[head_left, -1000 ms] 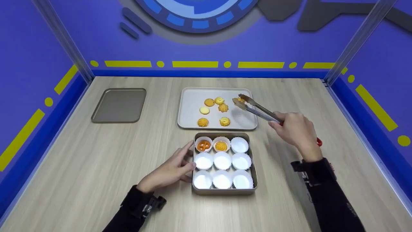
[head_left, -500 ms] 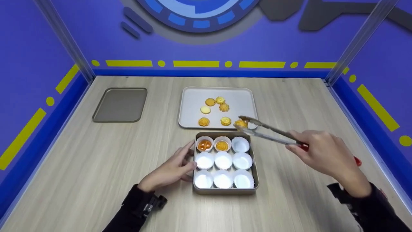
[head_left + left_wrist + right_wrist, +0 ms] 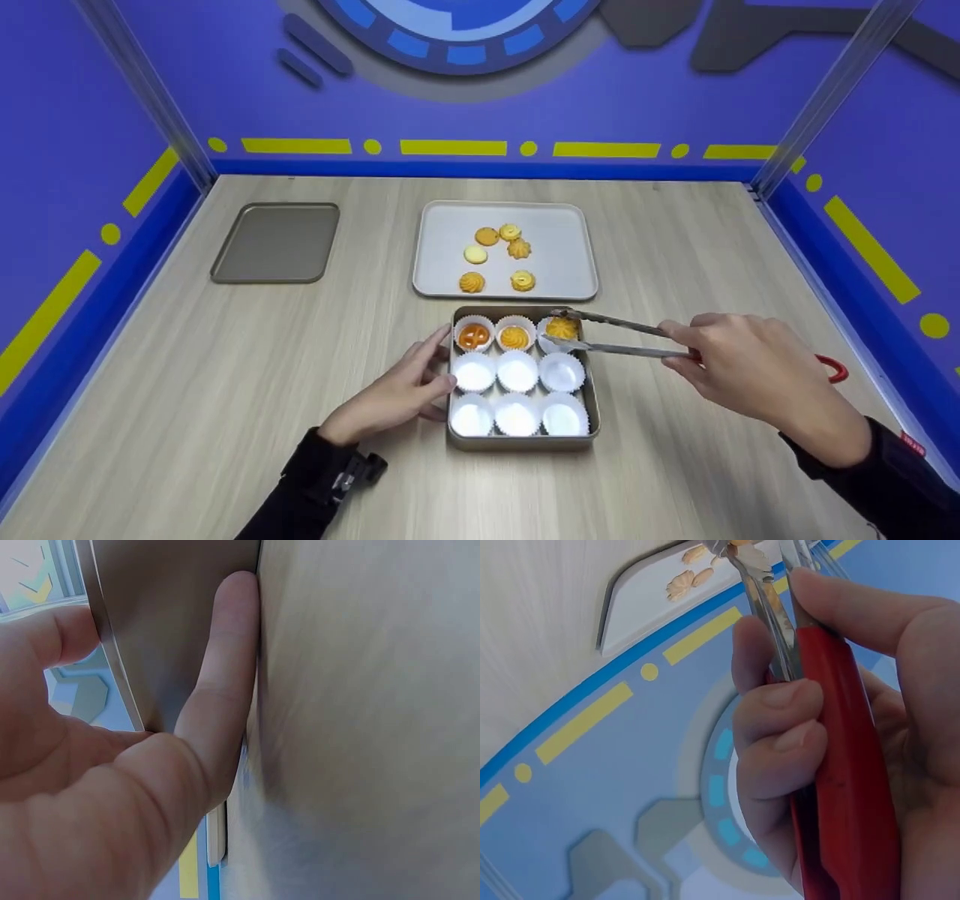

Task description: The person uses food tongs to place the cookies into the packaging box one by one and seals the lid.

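My right hand [image 3: 750, 367] grips the red handles of metal tongs [image 3: 847, 757], fingers curled round them in the right wrist view. The tongs' tips stand on either side of a golden star-shaped cookie [image 3: 562, 328], at the back-right paper cup [image 3: 561, 373] row of a metal box [image 3: 523, 445]. Whether the tips touch the cookie I cannot tell. A pretzel-shaped cookie [image 3: 473, 336] and a swirl cookie [image 3: 514, 337] sit in the other two back cups. My left hand [image 3: 394, 394] rests its fingers against the box's left side, one extended along its wall [image 3: 169, 637].
Behind the box lies a light tray [image 3: 439, 221] bearing several cookies [image 3: 518, 248]. A dark tray [image 3: 276, 244] lies at the back left of the wooden table [image 3: 225, 390]. Blue walls [image 3: 480, 120] stand round the table's back and sides.
The tongs have carried the star-shaped cookie from the light tray's right side, forward to the box's back-right cup. My right hand has come nearer and rightward. The left hand stays put.
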`<state>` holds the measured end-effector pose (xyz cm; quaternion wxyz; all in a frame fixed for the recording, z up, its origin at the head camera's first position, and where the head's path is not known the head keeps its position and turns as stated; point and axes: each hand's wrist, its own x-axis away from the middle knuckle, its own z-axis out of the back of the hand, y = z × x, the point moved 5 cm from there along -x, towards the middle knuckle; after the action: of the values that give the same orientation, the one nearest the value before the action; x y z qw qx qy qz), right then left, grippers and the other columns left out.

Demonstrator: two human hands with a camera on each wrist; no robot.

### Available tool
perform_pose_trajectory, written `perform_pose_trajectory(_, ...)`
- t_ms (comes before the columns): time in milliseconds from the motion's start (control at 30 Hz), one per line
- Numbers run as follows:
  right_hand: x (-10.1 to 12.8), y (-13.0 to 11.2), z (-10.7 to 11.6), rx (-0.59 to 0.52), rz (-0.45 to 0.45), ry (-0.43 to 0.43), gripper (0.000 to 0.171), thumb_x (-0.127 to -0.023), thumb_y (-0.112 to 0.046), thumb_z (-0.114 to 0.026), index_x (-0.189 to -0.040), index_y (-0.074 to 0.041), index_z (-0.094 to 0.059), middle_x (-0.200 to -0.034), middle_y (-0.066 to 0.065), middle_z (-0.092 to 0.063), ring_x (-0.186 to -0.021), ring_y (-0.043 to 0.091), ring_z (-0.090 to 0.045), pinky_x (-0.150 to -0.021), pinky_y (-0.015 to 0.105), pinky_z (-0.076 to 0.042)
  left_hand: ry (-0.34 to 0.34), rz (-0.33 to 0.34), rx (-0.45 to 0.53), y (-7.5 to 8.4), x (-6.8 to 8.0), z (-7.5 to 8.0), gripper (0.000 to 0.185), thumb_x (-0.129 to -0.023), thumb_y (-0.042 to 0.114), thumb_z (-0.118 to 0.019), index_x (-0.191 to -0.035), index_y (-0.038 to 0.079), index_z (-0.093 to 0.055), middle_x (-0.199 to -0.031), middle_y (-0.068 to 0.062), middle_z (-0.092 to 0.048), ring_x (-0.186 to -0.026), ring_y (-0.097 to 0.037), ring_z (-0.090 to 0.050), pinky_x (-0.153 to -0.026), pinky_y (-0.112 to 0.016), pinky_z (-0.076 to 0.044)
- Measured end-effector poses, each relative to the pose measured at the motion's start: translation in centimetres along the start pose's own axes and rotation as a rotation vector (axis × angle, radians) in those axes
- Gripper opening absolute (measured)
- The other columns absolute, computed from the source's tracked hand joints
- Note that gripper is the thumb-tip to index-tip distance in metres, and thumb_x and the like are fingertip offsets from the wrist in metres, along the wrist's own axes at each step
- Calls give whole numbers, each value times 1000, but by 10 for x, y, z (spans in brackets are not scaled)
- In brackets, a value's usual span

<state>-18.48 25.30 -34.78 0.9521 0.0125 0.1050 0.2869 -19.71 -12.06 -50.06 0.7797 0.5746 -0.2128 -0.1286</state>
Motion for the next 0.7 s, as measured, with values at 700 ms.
perform_pose_trajectory(700,-25,-24,6,106,28,-89,31,-85,-24,-89,-110,-10,-78,-74,5,-65,-54,17,-52,-42,35,-52,12,-8,-57,3,1,1,87,-106,25,-63,-173,18,-8,-151,-18,-40,-113,-26,-55,-86,-37,-66)
